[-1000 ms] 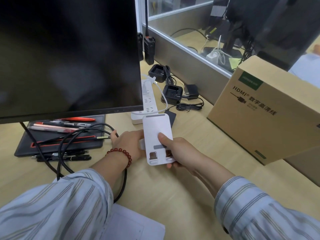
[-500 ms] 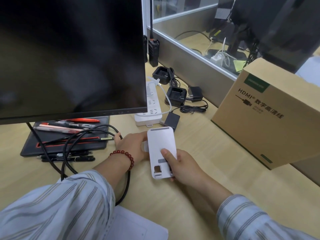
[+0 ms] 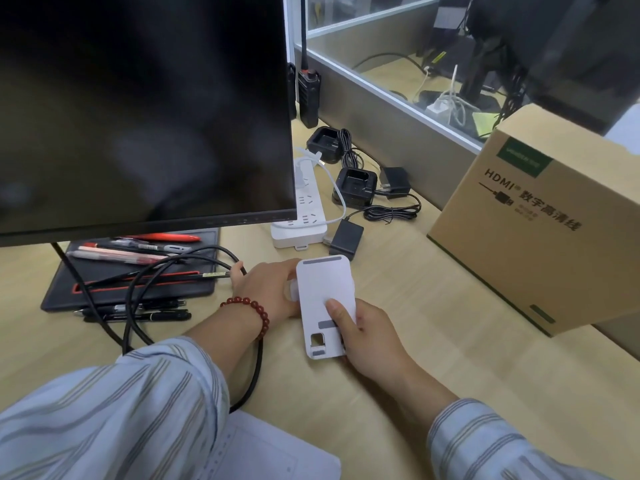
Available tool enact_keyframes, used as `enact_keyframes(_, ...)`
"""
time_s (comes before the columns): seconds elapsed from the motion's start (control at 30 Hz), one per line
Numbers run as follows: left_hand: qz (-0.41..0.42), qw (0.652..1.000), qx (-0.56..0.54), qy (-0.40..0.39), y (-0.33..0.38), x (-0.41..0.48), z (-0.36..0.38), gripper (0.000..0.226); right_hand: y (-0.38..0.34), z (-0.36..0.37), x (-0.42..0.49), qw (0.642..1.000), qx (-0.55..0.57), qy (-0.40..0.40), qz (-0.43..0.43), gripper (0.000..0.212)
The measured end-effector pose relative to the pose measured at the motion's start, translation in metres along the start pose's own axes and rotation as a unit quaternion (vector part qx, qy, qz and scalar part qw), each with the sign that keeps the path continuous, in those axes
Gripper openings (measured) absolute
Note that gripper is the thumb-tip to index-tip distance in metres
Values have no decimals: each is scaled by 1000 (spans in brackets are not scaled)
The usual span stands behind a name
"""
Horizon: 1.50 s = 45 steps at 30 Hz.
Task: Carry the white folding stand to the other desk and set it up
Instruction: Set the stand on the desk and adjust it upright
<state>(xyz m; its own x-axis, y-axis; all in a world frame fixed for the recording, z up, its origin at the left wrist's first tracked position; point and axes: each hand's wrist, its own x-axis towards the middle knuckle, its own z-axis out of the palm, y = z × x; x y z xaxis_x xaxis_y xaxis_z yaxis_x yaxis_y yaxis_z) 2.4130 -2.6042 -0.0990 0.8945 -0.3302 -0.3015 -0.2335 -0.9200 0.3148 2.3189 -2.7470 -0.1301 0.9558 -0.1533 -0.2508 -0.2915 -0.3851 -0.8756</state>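
Note:
The white folding stand (image 3: 323,292) is a flat white plate with grey strips and a small cut-out near its lower end. It is held just above the wooden desk (image 3: 398,306), in front of the monitor's right corner. My left hand (image 3: 266,292), with a red bead bracelet at the wrist, grips its left edge. My right hand (image 3: 367,337) holds its lower right side, thumb pressed on the face. Whatever is under the plate is hidden.
A large dark monitor (image 3: 138,109) fills the upper left. Pens and black cables lie on a black pad (image 3: 131,275). A white power strip (image 3: 304,213), black chargers (image 3: 356,185) and a cardboard HDMI box (image 3: 540,216) stand behind and right. Paper (image 3: 270,452) lies near me.
Both hands have kept hold of the stand and drawn it slightly nearer and lower. My right thumb has slid a little up its face.

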Motion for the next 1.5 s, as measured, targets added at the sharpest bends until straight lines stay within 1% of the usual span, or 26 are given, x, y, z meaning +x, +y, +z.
enact_keyframes(0.17, 13, 1000, 22, 3, -1, 0, 1, 44, 5, 8, 4, 995, -14, 78, -59, 34)
enact_keyframes(0.23, 12, 1000, 25, 4, -2, -1, 2, 44, 7, 11, 10, 992, -23, 96, -74, 33)
enact_keyframes(0.57, 17, 1000, 15, 2, -6, 2, 4, 51, 9, 13, 18, 988, -11, 118, -98, 38)
enact_keyframes(0.67, 14, 1000, 14, -2, -5, 2, 3, 51, 7, 14, 16, 988, 7, 121, -95, 31)
enact_keyframes(0.73, 14, 1000, 18, -3, -4, 2, 2, 51, 4, 13, 14, 990, 10, 110, -86, 23)
enact_keyframes(0.8, 14, 1000, 15, -3, -4, 2, 2, 50, 0, 7, 14, 994, 52, 75, -56, 23)
enact_keyframes(0.87, 15, 1000, 10, 0, -5, 1, 2, 49, -5, -4, 15, 991, 134, 3, -10, 22)
enact_keyframes(0.9, 15, 1000, 8, 1, -5, 0, 2, 48, -5, -11, 16, 987, 153, -42, -2, 14)
enact_keyframes(0.93, 16, 1000, 4, 0, -5, 0, 2, 47, -4, -17, 17, 987, 138, -78, -5, 13)
enact_keyframes(1.0, 15, 1000, -3, -4, -5, 0, 2, 47, -3, -22, 17, 988, 103, -114, -12, 32)
enact_keyframes(1.07, 16, 1000, -6, -4, -7, 1, 2, 45, -2, -18, 15, 987, 124, -99, -7, 36)
enact_keyframes(1.2, 21, 1000, 10, 4, -8, 0, 2, 36, 2, -5, 11, 983, 169, -63, -17, 32)
enact_keyframes(1.33, 22, 1000, 17, 8, -8, 0, 4, 35, -1, -3, 11, 977, 204, -65, -22, 30)
enact_keyframes(1.5, 21, 1000, 13, 7, -8, -1, 6, 34, -2, -4, 15, 972, 223, -68, -37, 33)
